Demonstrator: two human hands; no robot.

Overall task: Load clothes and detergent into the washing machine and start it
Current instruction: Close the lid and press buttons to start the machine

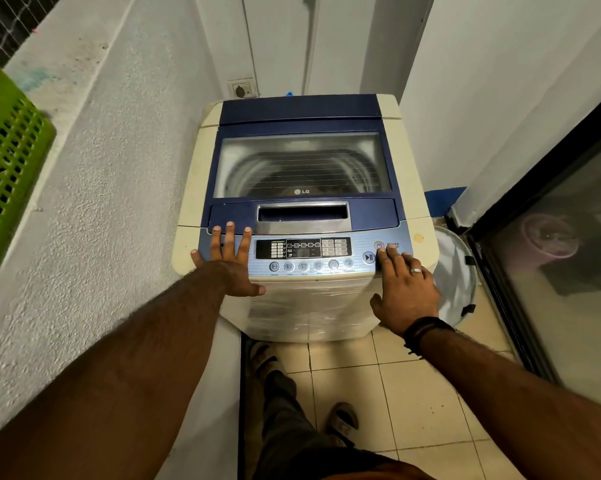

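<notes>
At the far left, a bright green plastic basket with square holes sits up on the rough white ledge wall.

Next comes the person's left hand. It lies flat on the left end of the shiny blue control panel with round buttons. Its fingers are straight and spread apart, and the thumb hangs over the front edge. It holds nothing.

In the middle stands the cream and dark blue top-loading washing machine, pushed in between the ledge wall and a white wall. Its dark blue lid with a see-through window is closed. Through the window you can see the metal drum, but the glass is too cloudy to tell what is inside. Behind the machine is a white wall socket.

Then comes the right hand, with a silver ring on one finger and a black band on the wrist. Its fingers are close together and bent a little, and one fingertip touches the round power button at the right end of the panel.

Down on the pale tiled floor, just to the right of the machine, is a round white hamper. At the far right is a dark glass sliding door.
</notes>
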